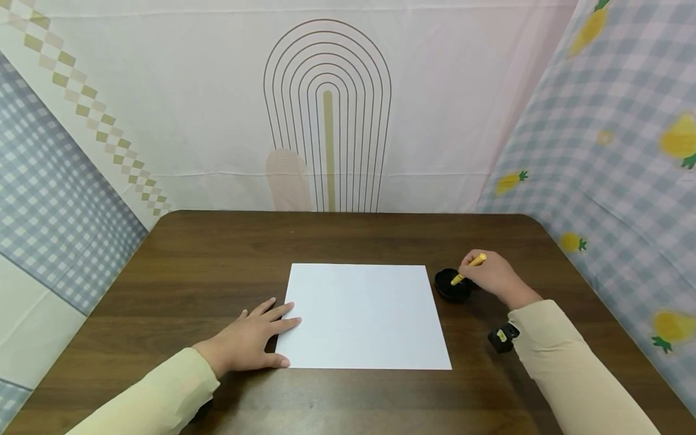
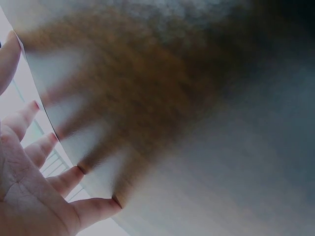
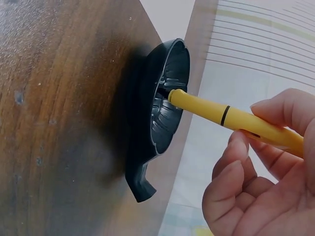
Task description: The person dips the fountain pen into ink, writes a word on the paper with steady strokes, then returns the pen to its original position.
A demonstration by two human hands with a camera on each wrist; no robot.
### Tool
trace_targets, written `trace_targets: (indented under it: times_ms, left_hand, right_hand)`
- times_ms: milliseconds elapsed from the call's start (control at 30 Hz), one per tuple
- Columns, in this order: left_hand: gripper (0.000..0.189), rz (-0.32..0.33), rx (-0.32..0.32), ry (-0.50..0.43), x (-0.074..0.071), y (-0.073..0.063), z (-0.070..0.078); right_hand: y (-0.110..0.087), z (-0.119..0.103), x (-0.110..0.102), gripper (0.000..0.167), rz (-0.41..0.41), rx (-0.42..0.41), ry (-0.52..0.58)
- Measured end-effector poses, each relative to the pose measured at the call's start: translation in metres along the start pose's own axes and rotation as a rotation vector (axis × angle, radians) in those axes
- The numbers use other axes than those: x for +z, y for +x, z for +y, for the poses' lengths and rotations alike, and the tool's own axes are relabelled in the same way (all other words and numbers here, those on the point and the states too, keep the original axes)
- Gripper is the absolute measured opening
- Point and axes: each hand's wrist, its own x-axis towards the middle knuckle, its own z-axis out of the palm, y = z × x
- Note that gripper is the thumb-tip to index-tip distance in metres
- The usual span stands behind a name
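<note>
A blank white sheet of paper point(image 1: 364, 320) lies on the table. My left hand point(image 1: 247, 341) rests at its left edge, fingers spread, fingertips touching the paper; the left wrist view shows the same fingertips point(image 2: 96, 209) from below. To the right of the sheet, my right hand point(image 1: 496, 277) pinches a yellow pen-like stick point(image 3: 246, 120) with a dark band between thumb and fingers. Its lower end reaches into a small black dish point(image 3: 142, 108) with fluted inner walls and a short bent stem. Whatever lies at the dish's bottom is hidden.
The brown wooden table point(image 1: 228, 241) has rounded far corners. A white patterned cloth point(image 1: 206, 109) hangs behind it, with checked cloth point(image 1: 614, 157) along the right side. A small black device point(image 1: 502, 337) sits at my right wrist.
</note>
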Motion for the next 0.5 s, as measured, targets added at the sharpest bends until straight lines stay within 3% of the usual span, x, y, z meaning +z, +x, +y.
trace_targets:
  times_ms: [500]
  left_hand:
    - [0.075,-0.025,-0.024,0.004,-0.0025,0.0019,0.0007]
  right_hand:
    - [-0.006,0.0042,-0.0011,0.024,0.038,-0.017,0.043]
